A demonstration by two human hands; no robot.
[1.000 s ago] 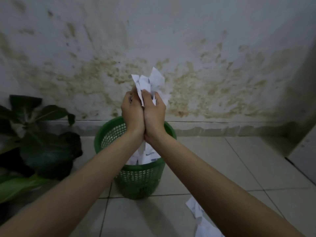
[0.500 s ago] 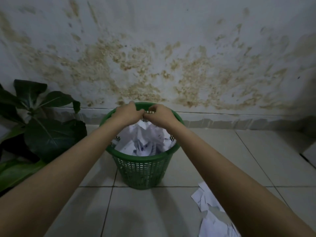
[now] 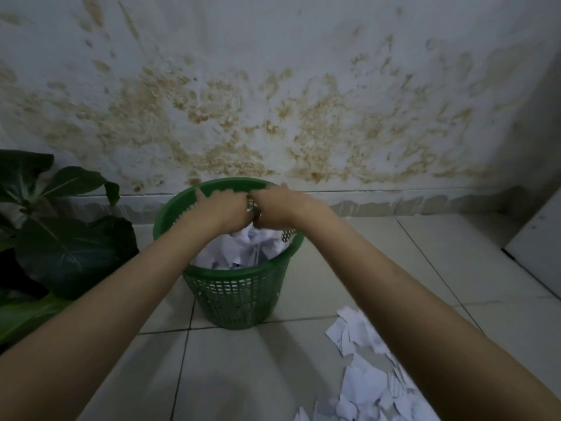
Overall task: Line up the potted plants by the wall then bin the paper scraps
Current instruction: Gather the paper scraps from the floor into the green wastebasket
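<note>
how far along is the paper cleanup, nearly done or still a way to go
Partly done. Done: white scraps already fill much of the green bin. In hand: the left hand and right hand are over the bin's mouth, above that paper; whether they hold any is hidden. Left: a pile of torn paper lies on the floor tiles to the bin's right. One potted plant stands by the wall.

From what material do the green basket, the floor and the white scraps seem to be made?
Green basket: probably moulded plastic, judging by its uniform colour, lattice wall and smooth solid rim.
Floor: most likely glazed ceramic tiles, pale squares with dark grout lines and a soft sheen.
White scraps: thin paper, matte, with torn irregular edges and creases.
</note>
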